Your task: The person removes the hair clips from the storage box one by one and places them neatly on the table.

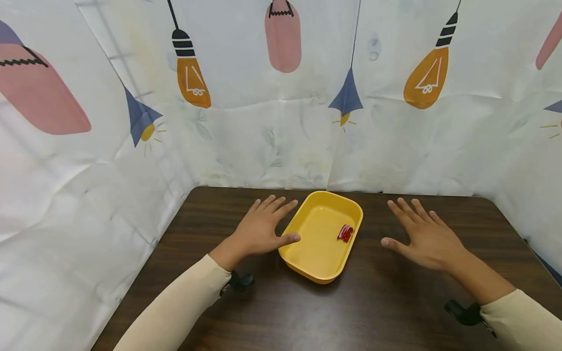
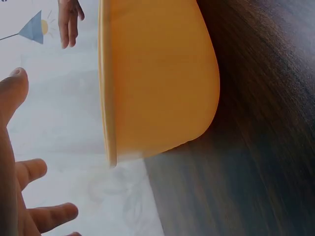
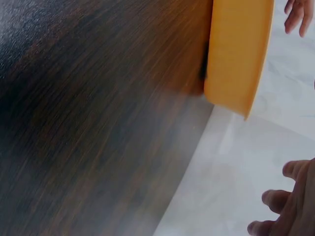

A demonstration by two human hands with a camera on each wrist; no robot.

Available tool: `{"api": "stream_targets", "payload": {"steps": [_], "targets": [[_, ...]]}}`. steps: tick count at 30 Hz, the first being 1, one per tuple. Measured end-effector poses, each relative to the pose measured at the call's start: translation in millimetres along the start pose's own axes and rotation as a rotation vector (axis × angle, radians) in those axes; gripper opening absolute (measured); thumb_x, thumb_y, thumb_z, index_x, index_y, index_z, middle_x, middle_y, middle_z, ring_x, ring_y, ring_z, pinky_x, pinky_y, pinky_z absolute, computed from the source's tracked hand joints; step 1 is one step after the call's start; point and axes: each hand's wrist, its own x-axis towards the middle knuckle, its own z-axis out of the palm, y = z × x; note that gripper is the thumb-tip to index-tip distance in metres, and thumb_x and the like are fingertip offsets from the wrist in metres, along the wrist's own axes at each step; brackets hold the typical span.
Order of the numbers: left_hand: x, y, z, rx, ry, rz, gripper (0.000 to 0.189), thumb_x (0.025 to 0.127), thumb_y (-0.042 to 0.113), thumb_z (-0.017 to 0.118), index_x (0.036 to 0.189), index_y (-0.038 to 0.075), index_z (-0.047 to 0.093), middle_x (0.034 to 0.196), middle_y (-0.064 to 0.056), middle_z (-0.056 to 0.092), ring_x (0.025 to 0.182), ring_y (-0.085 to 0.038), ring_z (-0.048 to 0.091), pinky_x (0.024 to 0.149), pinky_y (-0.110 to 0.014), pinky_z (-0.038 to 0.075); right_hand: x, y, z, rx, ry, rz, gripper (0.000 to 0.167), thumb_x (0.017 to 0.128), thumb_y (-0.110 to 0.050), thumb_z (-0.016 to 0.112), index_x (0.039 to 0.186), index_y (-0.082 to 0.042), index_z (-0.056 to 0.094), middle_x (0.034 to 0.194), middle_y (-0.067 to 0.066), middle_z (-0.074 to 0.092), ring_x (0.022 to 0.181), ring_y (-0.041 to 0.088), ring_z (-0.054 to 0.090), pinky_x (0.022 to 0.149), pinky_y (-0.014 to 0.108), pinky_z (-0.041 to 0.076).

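A yellow plastic tub (image 1: 313,248) stands on the dark wooden table, slightly turned. Inside it, near the right wall, lies a small red and pink item (image 1: 345,233) whose kind is too small to tell. My left hand (image 1: 261,229) is spread at the tub's left side, its thumb reaching over the rim in the head view; the left wrist view shows that hand (image 2: 24,196) apart from the tub's wall (image 2: 162,78). To the right of the tub, my right hand (image 1: 428,241) hovers with fingers spread and holds nothing.
The brown table (image 1: 281,321) has its far edge against a white curtain (image 1: 263,136) printed with lamps and bulbs. More of that cloth hangs along the left and right sides. Each wrist carries a dark strapped camera (image 1: 465,313).
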Motion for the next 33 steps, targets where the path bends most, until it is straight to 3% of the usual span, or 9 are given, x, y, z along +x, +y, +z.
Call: {"api": "stream_targets", "payload": {"steps": [15, 33], "targets": [[10.3, 8.9, 6.6, -0.028, -0.025, 0.027, 0.089, 0.091, 0.084, 0.039, 0.164, 0.035, 0.024, 0.165, -0.006, 0.031, 0.154, -0.031, 0.021, 0.121, -0.058, 0.014, 9.6, -8.0, 17.5, 0.017, 0.009, -0.020, 0.097, 0.097, -0.070, 0.051, 0.167, -0.019, 0.007, 0.168, 0.021, 0.017, 0.152, 0.048, 0.011, 0.112, 0.073, 0.018], [22.7, 14.4, 3.3, -0.056, -0.032, 0.064, 0.085, 0.094, 0.078, 0.045, 0.163, 0.031, 0.030, 0.164, -0.005, 0.035, 0.153, -0.030, 0.024, 0.123, -0.053, 0.015, 28.7, -20.1, 36.3, 0.069, 0.003, -0.041, 0.098, 0.096, -0.073, 0.049, 0.165, -0.010, 0.020, 0.165, 0.022, 0.025, 0.149, 0.049, 0.021, 0.112, 0.068, 0.027]]}}
